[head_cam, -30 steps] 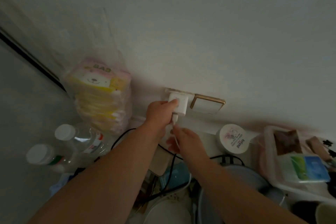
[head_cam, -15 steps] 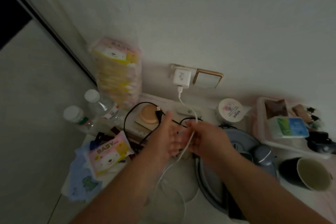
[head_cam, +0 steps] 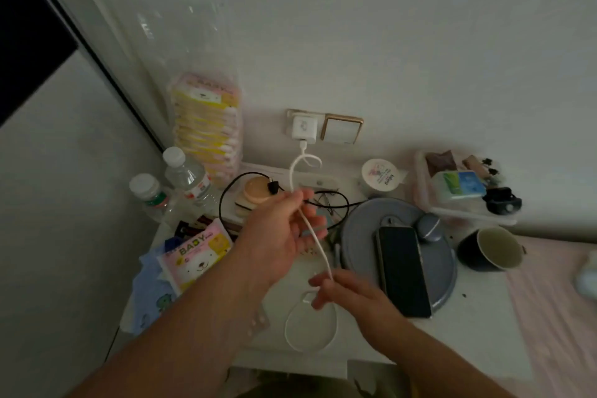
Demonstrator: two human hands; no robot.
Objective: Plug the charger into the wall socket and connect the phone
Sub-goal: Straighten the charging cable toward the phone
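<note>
A white charger [head_cam: 303, 128] sits plugged in the wall socket [head_cam: 291, 116], next to a gold-framed switch [head_cam: 341, 129]. Its white cable [head_cam: 315, 236] hangs down, loops once below the plug and runs through both hands. My left hand [head_cam: 281, 233] pinches the cable high up. My right hand [head_cam: 349, 292] grips it lower, and the rest coils in a loop [head_cam: 310, 326] on the white table. The dark phone [head_cam: 403, 270] lies screen up on a round grey lid [head_cam: 361, 236], right of my right hand.
Two water bottles [head_cam: 185, 178] and a tall pack of baby wipes [head_cam: 208, 126] stand at the left. A smaller wipes pack [head_cam: 193, 257], a black cable [head_cam: 226, 197], a white jar [head_cam: 381, 176], a plastic box [head_cam: 465, 187] and a dark mug [head_cam: 491, 249] crowd the table.
Both hands left the charger at the socket and slid down along the white cable. My right hand has drawn lower and nearer. The view dropped, and the phone came into sight.
</note>
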